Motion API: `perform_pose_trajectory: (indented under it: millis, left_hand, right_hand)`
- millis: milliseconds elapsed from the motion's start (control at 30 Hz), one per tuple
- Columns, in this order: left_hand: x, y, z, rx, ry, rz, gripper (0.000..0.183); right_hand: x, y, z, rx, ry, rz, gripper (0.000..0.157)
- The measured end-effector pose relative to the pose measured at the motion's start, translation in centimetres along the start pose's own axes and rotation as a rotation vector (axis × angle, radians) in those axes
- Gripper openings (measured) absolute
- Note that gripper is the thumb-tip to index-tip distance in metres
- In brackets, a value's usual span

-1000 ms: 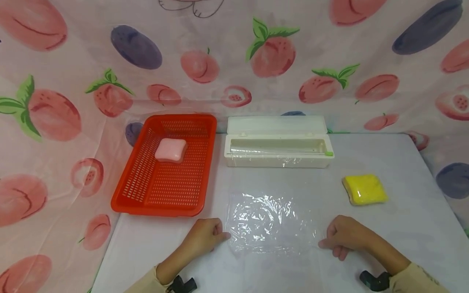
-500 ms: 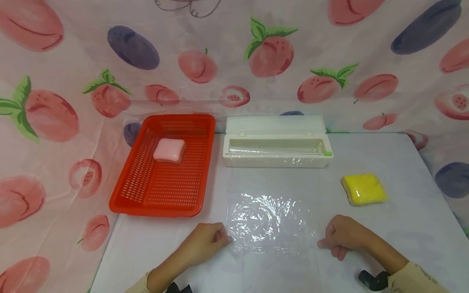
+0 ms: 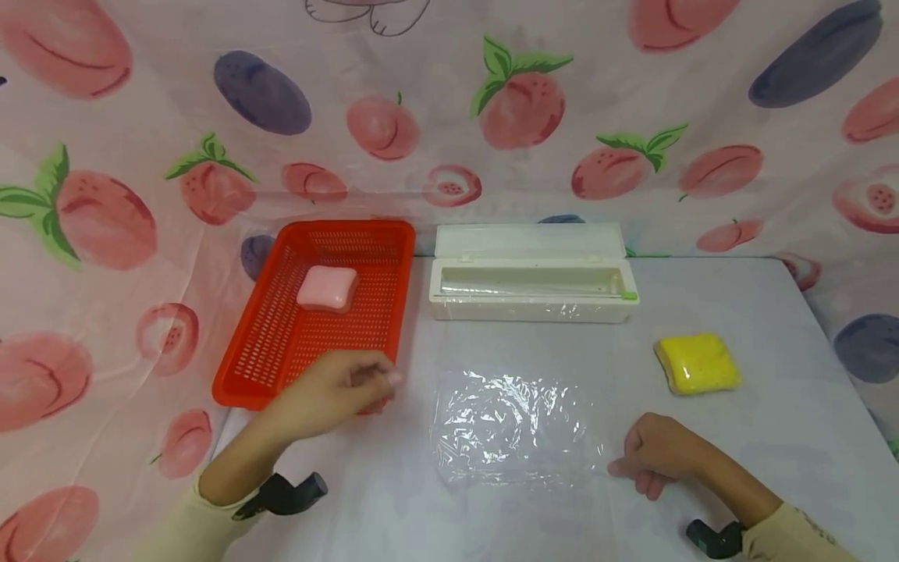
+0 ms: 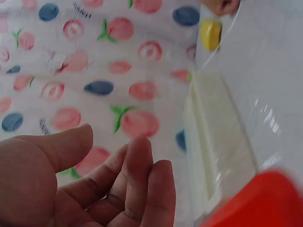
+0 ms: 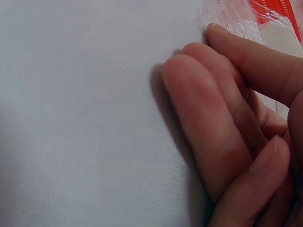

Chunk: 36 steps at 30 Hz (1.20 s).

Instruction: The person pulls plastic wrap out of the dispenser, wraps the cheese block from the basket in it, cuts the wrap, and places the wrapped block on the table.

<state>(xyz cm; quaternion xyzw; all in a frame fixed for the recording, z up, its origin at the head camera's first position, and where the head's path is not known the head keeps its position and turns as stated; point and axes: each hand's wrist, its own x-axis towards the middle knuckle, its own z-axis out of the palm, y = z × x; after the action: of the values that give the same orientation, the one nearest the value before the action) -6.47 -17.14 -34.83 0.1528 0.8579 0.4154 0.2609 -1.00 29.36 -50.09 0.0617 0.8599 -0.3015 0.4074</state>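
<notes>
A sheet of clear plastic wrap [image 3: 509, 429] lies spread on the white table, with shiny wrinkles. At its lower right corner my right hand [image 3: 663, 457] pinches the edge between thumb and curled index finger; in the right wrist view the wrap [image 5: 232, 19] shows by a fingertip. My left hand [image 3: 337, 394] is over the front right corner of the red basket [image 3: 239, 386], its fingers loosely bent and holding nothing. Inside the basket sits a pink, rounded block like a soap bar [image 3: 328, 288]. A yellow, sponge-like block [image 3: 698, 364] with a shiny surface lies beyond my right hand.
Behind the sheet stands a white wrap dispenser box [image 3: 534, 311], its lid [image 3: 530, 240] raised and a roll [image 3: 527, 281] inside. A green slider [image 3: 630, 296] sits at its right end. A fruit-printed cloth [image 3: 421, 101] hangs behind the table.
My left hand has left the wrap's left edge and moved up and left, over the basket's front corner. The right hand stays at the wrap's right corner.
</notes>
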Motion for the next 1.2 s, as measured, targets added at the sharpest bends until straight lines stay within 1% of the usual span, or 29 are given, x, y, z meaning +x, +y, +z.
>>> perform_pose_trajectory:
  millis: [67,167,300,400,467,567,667,767,900,1033,1100,1200]
  left_hand:
    - [0.4,0.0,-2.2,0.002,0.034,-0.027,0.023]
    - [1.2,-0.5,-5.5,0.003,0.078,-0.080,0.032]
    - [2.8,-1.6,-9.4,0.023,0.135,-0.144,0.042]
    - [4.2,-3.0,-11.7,0.018,0.157,-0.176,0.049]
    - [5.1,-4.1,-13.0,-0.008,0.156,-0.201,0.054]
    - [6.3,-5.6,-14.5,-0.050,0.131,-0.246,0.063]
    - [7.4,-6.8,-15.7,-0.112,0.101,-0.287,0.071]
    - [8.3,-7.7,-16.4,-0.168,0.079,-0.339,0.077]
    - [9.3,-9.0,-17.2,-0.236,0.108,-0.446,0.079]
    - [9.8,-10.5,-17.7,-0.250,0.158,-0.538,0.073]
    - [10.0,-11.1,-17.6,-0.203,0.149,-0.560,0.071]
    - [10.2,-11.5,-17.1,-0.167,0.112,-0.569,0.071]
  right_hand:
    - [0.0,0.0,0.0,0.002,0.005,0.000,0.031]
    - [0.0,0.2,0.1,0.005,0.009,-0.004,0.031]
    - [0.2,0.3,0.2,0.007,0.008,-0.008,0.032]
    - [0.3,0.4,0.3,0.007,0.004,-0.012,0.032]
    - [0.3,0.5,0.3,0.010,-0.001,-0.017,0.032]
    - [0.2,0.4,0.3,0.014,-0.007,-0.025,0.032]
    - [0.1,0.3,0.2,0.015,-0.003,-0.022,0.032]
    - [0.1,0.2,0.1,0.013,0.002,-0.024,0.032]
    - [0.1,0.2,0.1,0.011,-0.001,-0.030,0.032]
    - [0.1,0.2,0.1,0.009,-0.005,-0.025,0.032]
    - [0.1,0.2,0.1,0.004,-0.006,-0.023,0.032]
    - [0.1,0.2,0.0,-0.001,-0.007,-0.027,0.032]
